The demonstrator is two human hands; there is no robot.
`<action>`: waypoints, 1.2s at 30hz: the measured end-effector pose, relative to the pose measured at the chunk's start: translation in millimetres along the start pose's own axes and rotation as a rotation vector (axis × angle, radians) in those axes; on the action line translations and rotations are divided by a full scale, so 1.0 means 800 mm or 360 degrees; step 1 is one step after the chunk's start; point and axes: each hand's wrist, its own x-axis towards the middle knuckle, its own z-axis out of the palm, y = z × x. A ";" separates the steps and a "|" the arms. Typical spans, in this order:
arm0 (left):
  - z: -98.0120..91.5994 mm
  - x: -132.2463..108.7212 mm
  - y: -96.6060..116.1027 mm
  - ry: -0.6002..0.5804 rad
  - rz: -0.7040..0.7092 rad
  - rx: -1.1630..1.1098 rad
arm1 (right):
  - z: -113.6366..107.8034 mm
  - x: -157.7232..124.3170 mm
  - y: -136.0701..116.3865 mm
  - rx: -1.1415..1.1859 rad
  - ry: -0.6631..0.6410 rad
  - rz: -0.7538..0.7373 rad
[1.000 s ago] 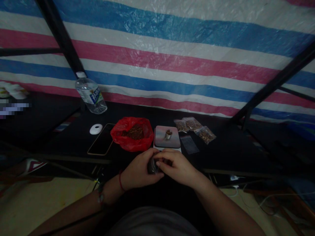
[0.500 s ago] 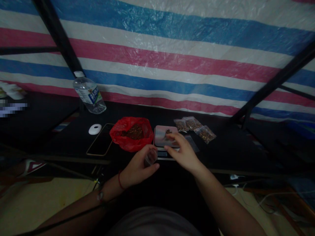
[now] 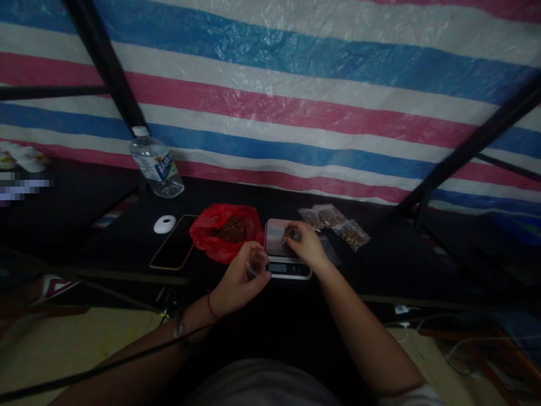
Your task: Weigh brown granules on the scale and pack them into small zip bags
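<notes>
My left hand (image 3: 242, 276) curls round a small clear plastic bag (image 3: 256, 263), its mouth open toward the scale. Over the plate of the digital scale (image 3: 275, 241), my right hand (image 3: 307, 243) has its fingers closed round a small see-through cup (image 3: 292, 233) with brown bits in it. I cannot tell whether the cup still rests on the plate. Below the plate, the scale's display (image 3: 278, 268) is lit, too dim to read. Left of the scale, a red plastic bag (image 3: 202, 235) lies spread open, with brown granules (image 3: 233, 229) inside.
Several small filled zip bags (image 3: 354, 234) lie right of the scale, with a flat clear bag (image 3: 329, 251) nearer. A phone (image 3: 173, 242), a white round object (image 3: 164, 224) and a plastic bottle (image 3: 156, 163) are on the left. Striped sheeting (image 3: 270, 107) hangs behind the black table.
My right hand's fingers have closed round the small cup on the scale, uncovering the display. My left hand has shifted slightly left and up, keeping the clear bag.
</notes>
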 end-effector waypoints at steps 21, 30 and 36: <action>0.016 0.009 0.000 -0.0122 -0.0093 0.0589 | -0.066 -0.050 -0.081 0.0850 -0.0475 -0.0182; 0.019 0.007 0.004 -0.0105 0.0013 0.0438 | -0.074 -0.064 -0.096 0.0792 -0.0408 -0.0284; 0.014 0.007 0.004 -0.0030 0.0009 0.0454 | -0.080 -0.063 -0.104 0.0684 -0.0408 -0.0344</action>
